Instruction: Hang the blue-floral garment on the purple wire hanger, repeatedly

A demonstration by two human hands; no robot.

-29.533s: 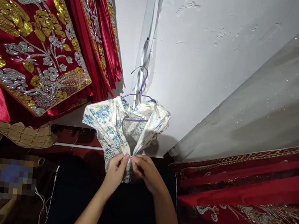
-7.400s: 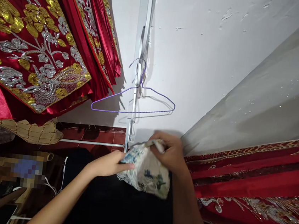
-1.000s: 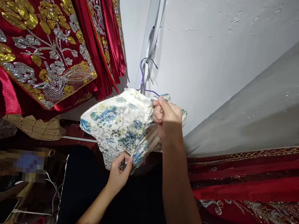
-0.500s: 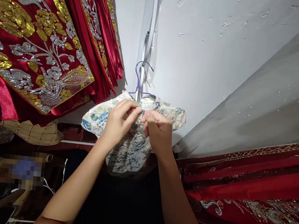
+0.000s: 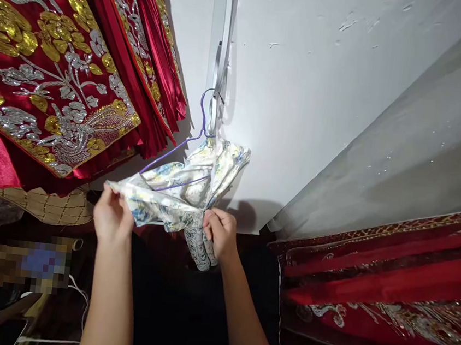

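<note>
Two bare hands held a short floral garment point(image 5: 161, 203), white with blue and yellow blooms, in front of a white wall point(image 5: 303, 103). The left hand point(image 5: 113, 215) had its grip pinched close, thumb against fingers, on the cloth's far left edge, drawing it out sideways. The right hand point(image 5: 220, 232) had a similar grip, thumb and fingertips together on the front edge near the middle. Between them the fabric was stretched in a slanting band; below the right hand the rest hung in a narrow, crumpled fold.

The garment hung partly on a purple hanger point(image 5: 203, 120), its right side covering the hanger's shoulder, while the left arm and part of the lower bar lay bare to view. The hook was caught on a pale metal stand point(image 5: 223, 56) rising just in front of the wall, whose paint was scuffed and chipped.

To the left, deep red drapery point(image 5: 59, 77) glittered with gold and silver sequined flowers; beneath it lay a tan piece point(image 5: 46, 205) crossed by gold lines. Lower left were a white cable point(image 5: 83, 294) and blurred items I could not make out. On the right, a greyish sheer cloth point(image 5: 414, 153) sloped down to red embellished fabric point(image 5: 388, 277). Dark clothing point(image 5: 175, 309) covered the person's lap.
</note>
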